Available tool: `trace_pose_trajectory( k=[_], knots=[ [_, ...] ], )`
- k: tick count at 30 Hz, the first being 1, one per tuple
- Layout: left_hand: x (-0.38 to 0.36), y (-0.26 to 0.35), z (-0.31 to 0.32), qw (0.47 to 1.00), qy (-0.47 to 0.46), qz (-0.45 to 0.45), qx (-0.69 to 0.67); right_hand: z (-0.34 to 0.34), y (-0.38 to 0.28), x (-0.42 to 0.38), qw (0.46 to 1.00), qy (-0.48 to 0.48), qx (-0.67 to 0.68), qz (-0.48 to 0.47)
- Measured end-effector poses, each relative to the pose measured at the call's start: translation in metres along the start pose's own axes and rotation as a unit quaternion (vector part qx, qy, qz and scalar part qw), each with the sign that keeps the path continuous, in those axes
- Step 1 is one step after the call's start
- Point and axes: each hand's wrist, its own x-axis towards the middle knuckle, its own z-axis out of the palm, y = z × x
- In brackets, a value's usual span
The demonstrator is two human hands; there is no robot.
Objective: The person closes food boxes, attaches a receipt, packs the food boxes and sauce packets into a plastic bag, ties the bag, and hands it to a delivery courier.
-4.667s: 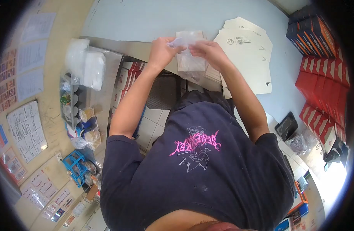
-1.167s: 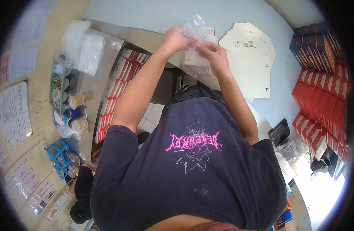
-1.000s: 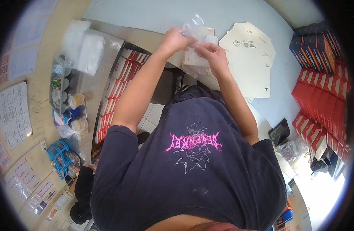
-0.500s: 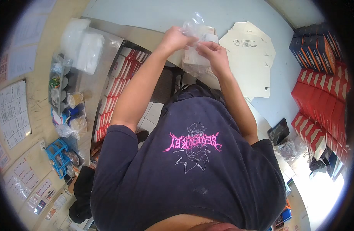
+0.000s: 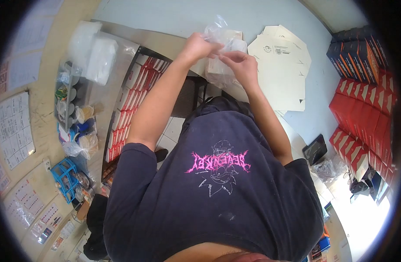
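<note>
A clear plastic bag (image 5: 218, 27) stands at the near edge of the table, with pale, box-like contents (image 5: 215, 65) showing through its lower part. My left hand (image 5: 199, 47) is closed on the gathered upper part of the bag, its fingers pointing right. Facing it, my right hand (image 5: 240, 64) pinches the film between thumb and fingers. The fingertips of both hands nearly meet over the bag. Just right of it lie flat cream card sheets (image 5: 281, 70) with small print, overlapping in a pile.
Red-and-white boxes (image 5: 139, 89) fill a shelf below the table at left. On the right stand stacked red boxes (image 5: 362, 107) and black-and-orange boxes (image 5: 355, 56). White plastic-wrapped packs (image 5: 95, 56) sit at upper left. A dark tablet-like object (image 5: 315, 149) lies at right.
Both hands keep hold of the bag. My left hand has dipped slightly, and the right fingers have shifted a little left and down, closer to the left fingertips.
</note>
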Motion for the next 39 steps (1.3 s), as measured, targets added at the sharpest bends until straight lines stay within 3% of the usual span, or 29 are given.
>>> trace_pose_trajectory(
  k=[2,4,5,7,20,24,26,27,28,29,30,32,36,39],
  knots=[
    [-0.001,0.003,0.0,1.0,0.005,-0.008,-0.022,0.003,-0.005,-0.005,0.996,0.038,-0.061,-0.048],
    [-0.001,0.006,-0.002,0.999,-0.004,-0.02,-0.033,0.009,0.004,-0.007,0.953,0.122,-0.123,-0.247],
    [-0.001,0.006,-0.002,0.998,-0.015,-0.032,-0.043,0.01,0.006,-0.005,0.953,0.121,-0.124,-0.248],
    [-0.001,0.006,0.0,0.998,-0.015,-0.04,-0.056,0.012,0.01,0.001,0.902,0.129,-0.225,-0.345],
    [-0.001,-0.005,-0.001,0.987,-0.016,-0.063,-0.146,0.015,0.019,0.002,0.883,0.182,-0.233,-0.365],
    [-0.001,-0.01,0.001,0.985,-0.022,-0.043,-0.165,0.011,0.02,0.0,0.901,0.184,-0.208,-0.332],
    [-0.007,-0.007,0.002,0.996,0.005,0.007,-0.086,0.005,0.02,0.0,0.911,0.178,-0.196,-0.316],
    [-0.008,-0.006,0.002,0.996,0.004,0.007,-0.085,0.0,0.02,0.0,0.939,0.175,-0.155,-0.254],
    [-0.008,-0.007,0.002,0.999,0.006,0.039,0.026,-0.004,0.018,-0.001,0.96,0.17,-0.113,-0.19],
    [-0.009,-0.008,0.002,0.988,0.008,0.07,0.137,-0.007,0.016,0.0,0.961,0.17,-0.112,-0.188],
    [-0.01,-0.012,0.003,0.988,0.006,0.069,0.138,-0.01,0.015,0.001,0.972,0.159,-0.084,-0.149],
    [-0.008,-0.019,0.008,0.968,-0.017,0.234,0.083,-0.018,0.015,0.007,0.98,0.156,-0.055,-0.11],
    [-0.007,-0.021,0.008,0.953,-0.081,0.285,0.066,-0.027,0.009,0.022,0.983,0.124,-0.089,-0.101],
    [0.006,-0.03,0.002,0.921,-0.077,0.346,0.162,-0.031,0.003,0.032,0.974,0.111,-0.149,-0.133]
  ],
)
